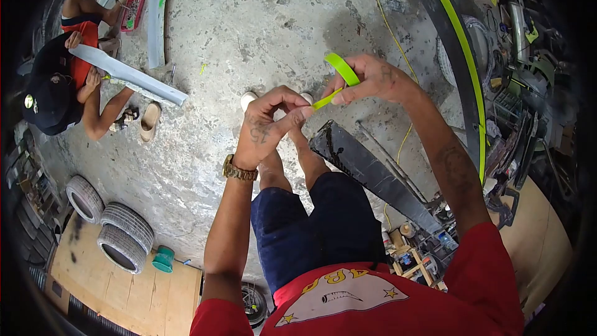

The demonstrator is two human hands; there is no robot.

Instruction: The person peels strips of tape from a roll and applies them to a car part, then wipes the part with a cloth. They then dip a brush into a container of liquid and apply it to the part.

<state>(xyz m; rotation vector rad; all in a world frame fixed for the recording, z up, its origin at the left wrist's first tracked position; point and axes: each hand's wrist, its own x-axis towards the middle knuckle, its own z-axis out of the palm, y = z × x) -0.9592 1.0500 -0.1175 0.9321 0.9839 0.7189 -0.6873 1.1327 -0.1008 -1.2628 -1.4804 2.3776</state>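
A roll of bright yellow-green tape (342, 69) is gripped by my right hand (373, 79), thumb below and fingers behind it. A short strip runs from the roll to my left hand (272, 126), whose thumb and index finger pinch its free end. Both hands are raised in front of my body, above the concrete floor. Right of my hands stands a long dark curved panel (457, 37) with a yellow-green stripe along it. Below my right hand lies a flat dark grey panel (373, 177), partly behind my forearm.
At the left a person in a dark cap (53, 84) holds a grey curved strip (127, 74). Tires (127, 227) and a green bucket (163, 259) stand at lower left. A yellow cord (392, 28) crosses the floor. Piled metal parts (516, 18) line the right side.
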